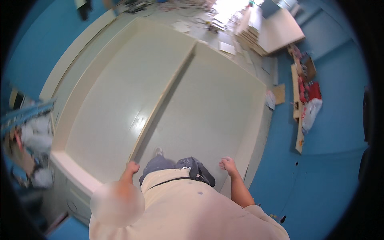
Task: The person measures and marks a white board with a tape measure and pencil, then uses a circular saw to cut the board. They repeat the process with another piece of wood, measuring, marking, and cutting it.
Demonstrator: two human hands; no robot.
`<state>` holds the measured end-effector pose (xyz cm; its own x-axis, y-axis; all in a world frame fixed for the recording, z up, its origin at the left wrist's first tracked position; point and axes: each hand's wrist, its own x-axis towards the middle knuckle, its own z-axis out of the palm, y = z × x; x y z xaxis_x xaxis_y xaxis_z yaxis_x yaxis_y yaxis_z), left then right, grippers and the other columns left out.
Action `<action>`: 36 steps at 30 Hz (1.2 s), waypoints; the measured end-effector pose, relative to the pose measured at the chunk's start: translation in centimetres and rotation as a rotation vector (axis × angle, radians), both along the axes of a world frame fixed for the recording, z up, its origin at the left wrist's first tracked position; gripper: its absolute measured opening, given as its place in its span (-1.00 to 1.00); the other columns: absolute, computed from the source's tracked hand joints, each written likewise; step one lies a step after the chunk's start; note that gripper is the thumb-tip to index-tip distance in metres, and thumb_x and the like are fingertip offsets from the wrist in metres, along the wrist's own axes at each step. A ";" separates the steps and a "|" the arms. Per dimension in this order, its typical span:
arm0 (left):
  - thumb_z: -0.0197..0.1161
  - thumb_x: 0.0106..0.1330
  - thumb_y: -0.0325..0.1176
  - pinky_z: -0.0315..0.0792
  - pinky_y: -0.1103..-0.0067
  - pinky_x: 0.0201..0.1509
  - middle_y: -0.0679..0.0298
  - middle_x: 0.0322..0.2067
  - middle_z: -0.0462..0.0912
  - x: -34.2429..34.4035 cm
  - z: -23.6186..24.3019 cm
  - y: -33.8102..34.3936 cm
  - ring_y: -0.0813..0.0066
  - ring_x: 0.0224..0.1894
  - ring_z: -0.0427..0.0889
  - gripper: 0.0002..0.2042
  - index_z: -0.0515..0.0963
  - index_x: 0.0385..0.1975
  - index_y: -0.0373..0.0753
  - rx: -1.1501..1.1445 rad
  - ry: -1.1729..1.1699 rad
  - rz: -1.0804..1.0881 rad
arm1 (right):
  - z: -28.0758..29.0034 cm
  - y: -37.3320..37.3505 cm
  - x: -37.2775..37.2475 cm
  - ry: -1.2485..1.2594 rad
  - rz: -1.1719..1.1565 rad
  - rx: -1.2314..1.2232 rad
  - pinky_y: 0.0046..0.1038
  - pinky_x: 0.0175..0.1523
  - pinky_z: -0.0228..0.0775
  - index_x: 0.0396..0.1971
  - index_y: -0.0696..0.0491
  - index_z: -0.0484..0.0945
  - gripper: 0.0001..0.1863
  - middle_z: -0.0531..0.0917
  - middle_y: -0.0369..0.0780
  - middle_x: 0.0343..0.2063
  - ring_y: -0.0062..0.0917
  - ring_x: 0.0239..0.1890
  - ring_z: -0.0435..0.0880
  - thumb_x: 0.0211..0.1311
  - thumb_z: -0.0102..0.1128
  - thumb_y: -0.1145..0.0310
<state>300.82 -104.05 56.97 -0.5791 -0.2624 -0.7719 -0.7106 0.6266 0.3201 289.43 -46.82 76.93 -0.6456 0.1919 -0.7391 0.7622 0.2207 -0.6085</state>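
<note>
A large cream frame (90, 180) of upright boards stands on the grey floor around me. A long, narrow divider board (163, 98) runs through its middle, from the far side toward my left hand. My left hand (133, 167) is closed at the near end of this board; the fingertips are partly hidden. My right hand (228, 165) hangs in the air near the frame's right side, fingers loosely curled and somewhat apart, with nothing visible in it. My legs and one shoe (159, 151) are inside the frame, right of the divider.
Stacked cream panels (251, 30) stand beyond the far right corner. On the blue right wall, a wooden shelf (297, 108) holds red items and a plastic bag (311, 114). White bags (38, 134) and clutter crowd the left. Cables (188, 9) and scraps lie past the far edge.
</note>
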 end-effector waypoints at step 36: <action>0.19 0.20 -0.33 0.50 0.33 -0.16 -0.06 -0.36 0.65 -110.0 23.8 50.1 0.09 -0.27 0.65 -0.75 0.56 -0.23 -0.37 0.249 0.887 -0.384 | -8.5 45.8 -68.2 -0.124 -0.167 -0.158 -0.47 -0.51 0.44 -0.54 0.03 0.52 -0.84 0.57 -0.29 -0.61 -0.58 -0.55 0.58 0.17 0.11 0.30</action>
